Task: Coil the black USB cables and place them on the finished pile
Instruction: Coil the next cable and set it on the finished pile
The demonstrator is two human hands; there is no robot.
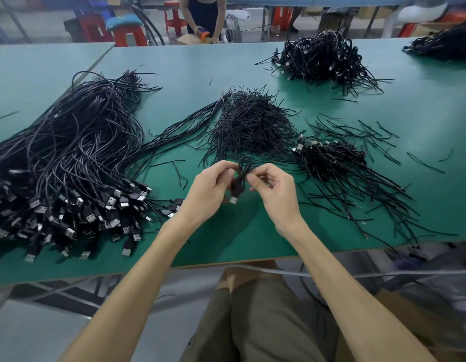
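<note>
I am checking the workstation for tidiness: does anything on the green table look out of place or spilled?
Yes. Short black ties lie scattered loose on the green table, right of the tie heap and around the finished pile. Nothing looks damaged.

We see flat green-topped desk (252, 239), seam crossing far left corner. Left: big loose heap of uncoiled black USB cables (69, 158), silver-tipped plugs bunched toward near edge. Just right of it: slim tied bundle of straight black cables (184, 126). Centre: mound of short black wire ties (250, 124). Near right: low pile of coiled black cables (331, 160), tails trailing toward desk edge, stray black ties (425, 163) scattered around. Farther back we note second heap of coiled cables (323, 56); third dark heap (446, 43) at far right corner, blurred.
</note>
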